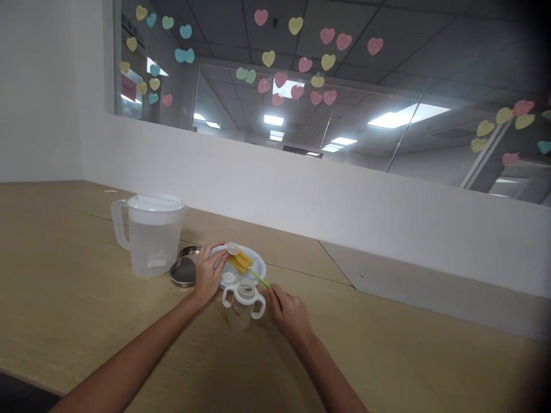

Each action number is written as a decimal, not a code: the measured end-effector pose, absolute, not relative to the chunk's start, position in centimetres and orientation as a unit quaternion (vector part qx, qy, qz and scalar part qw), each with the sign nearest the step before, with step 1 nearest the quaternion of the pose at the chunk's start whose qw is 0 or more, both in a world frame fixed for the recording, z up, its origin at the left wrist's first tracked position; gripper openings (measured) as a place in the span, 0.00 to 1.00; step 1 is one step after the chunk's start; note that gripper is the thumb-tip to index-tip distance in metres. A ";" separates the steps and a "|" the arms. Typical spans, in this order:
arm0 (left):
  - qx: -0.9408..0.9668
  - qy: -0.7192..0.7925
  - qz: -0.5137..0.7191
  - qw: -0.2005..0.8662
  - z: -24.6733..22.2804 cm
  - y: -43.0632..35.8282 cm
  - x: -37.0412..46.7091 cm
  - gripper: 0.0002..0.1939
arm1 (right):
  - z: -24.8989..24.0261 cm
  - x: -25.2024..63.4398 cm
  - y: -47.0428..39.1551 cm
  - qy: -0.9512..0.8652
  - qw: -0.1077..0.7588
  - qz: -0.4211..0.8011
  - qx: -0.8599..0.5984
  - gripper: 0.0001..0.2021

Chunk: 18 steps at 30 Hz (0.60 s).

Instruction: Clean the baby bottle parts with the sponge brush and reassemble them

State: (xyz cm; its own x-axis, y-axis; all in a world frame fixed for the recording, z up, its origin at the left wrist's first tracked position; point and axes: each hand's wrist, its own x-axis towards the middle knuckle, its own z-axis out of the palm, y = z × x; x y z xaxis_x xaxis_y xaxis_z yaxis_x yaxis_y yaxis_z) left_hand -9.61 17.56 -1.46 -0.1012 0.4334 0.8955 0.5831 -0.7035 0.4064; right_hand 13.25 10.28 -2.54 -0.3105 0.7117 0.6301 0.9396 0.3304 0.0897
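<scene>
My left hand point(209, 272) pinches a small, clear, round bottle part point(233, 248) above a pale plate point(259, 265). In my right hand point(291, 312) is the green handle of a brush with a yellow sponge head point(241, 260). The sponge head is close beside the small part; whether they touch is hard to tell. Just in front of the plate stands an open clear baby bottle point(241, 312) with two white handles, upright. A small whitish ring-shaped piece point(228, 278) lies at the plate's near side.
Left of my hands, a lidded translucent pitcher point(155, 241) holds clear liquid. A round metal tray point(183, 272) lies between it and my left hand, partly hidden. The wooden table point(107, 321) meets a white wall point(258, 183) under a window with heart-shaped notes.
</scene>
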 end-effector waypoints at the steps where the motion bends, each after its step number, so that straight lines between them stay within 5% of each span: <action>1: -0.678 -0.377 -0.629 0.051 -1.6 17.6 -9.6 0.11 | -2.5 13.3 10.2 -0.794 0.248 -0.231 -0.505 0.21; 12: -0.690 -0.371 -0.621 0.016 -1.2 17.3 -9.4 0.10 | -2.6 13.5 10.2 -0.790 0.338 -0.225 -0.460 0.21; 18: -0.696 -0.392 -0.601 0.038 -1.2 17.3 -9.5 0.12 | -2.2 13.5 10.1 -0.813 0.278 -0.189 -0.475 0.21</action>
